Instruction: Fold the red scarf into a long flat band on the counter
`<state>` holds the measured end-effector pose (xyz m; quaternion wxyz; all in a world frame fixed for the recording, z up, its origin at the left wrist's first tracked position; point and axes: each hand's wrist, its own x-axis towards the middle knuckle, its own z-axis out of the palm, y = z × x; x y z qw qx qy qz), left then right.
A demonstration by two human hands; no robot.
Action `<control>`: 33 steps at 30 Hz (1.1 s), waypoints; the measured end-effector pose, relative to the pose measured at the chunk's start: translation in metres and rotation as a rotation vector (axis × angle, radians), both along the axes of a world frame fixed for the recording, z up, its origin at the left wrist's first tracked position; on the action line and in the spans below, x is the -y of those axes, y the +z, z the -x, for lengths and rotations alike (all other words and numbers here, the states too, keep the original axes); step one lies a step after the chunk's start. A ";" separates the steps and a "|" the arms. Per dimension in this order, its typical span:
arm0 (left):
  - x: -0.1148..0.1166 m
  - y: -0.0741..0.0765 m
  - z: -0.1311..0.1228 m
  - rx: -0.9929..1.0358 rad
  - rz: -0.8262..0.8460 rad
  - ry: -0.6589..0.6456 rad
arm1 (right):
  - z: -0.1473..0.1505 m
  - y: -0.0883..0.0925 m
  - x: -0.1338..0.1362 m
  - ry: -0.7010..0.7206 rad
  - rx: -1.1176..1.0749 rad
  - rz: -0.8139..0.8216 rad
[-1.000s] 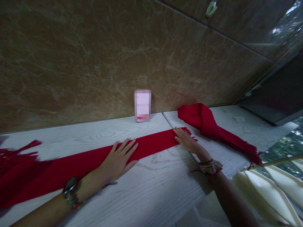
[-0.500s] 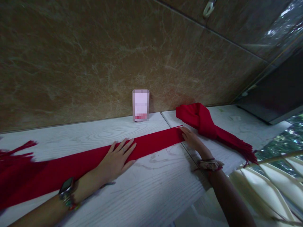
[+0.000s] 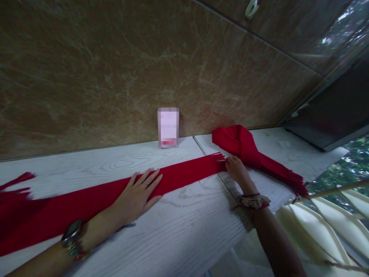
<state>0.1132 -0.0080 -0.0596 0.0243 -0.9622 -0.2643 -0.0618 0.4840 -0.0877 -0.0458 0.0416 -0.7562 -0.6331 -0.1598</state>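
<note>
A long red scarf (image 3: 184, 174) lies flat across the white wood-grain table (image 3: 184, 219), from the left edge to the middle. My left hand (image 3: 137, 194) lies flat on it with fingers spread, a ring on one finger, a watch on the wrist. My right hand (image 3: 236, 169) is curled at the scarf's fringed right end, fingers pinched on the fringe. A second red scarf (image 3: 248, 152), bunched and fringed, lies just behind and to the right of that hand.
A small pink-white card (image 3: 168, 127) stands against the brown marbled wall (image 3: 115, 77). A seam between two tabletops runs by my right hand. Cream slats (image 3: 323, 231) and a dark panel (image 3: 331, 111) are at the right; a hook (image 3: 250, 9) hangs above.
My right hand slid right along the scarf and went from flat to curled on its fringed end. The left hand stayed flat on the scarf.
</note>
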 end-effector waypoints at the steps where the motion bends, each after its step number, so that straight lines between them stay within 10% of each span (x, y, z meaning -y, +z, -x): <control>1: 0.000 0.000 0.000 0.001 -0.003 0.005 | 0.000 0.002 0.001 -0.021 0.001 -0.025; 6: 0.000 -0.001 0.000 -0.002 -0.016 0.003 | 0.021 0.010 -0.003 0.056 -0.093 -0.061; 13: 0.000 0.001 0.000 -0.026 -0.034 0.005 | 0.009 0.019 0.010 -0.238 -0.061 0.017; 19: 0.000 0.001 0.000 -0.025 -0.041 -0.005 | 0.031 0.020 0.001 0.101 -0.164 0.006; 26: 0.001 0.001 -0.001 -0.035 -0.035 0.000 | 0.011 0.021 0.009 -0.267 -0.082 -0.007; 33: 0.001 0.001 0.000 -0.025 -0.031 -0.002 | 0.029 0.018 0.001 -0.009 -0.200 0.062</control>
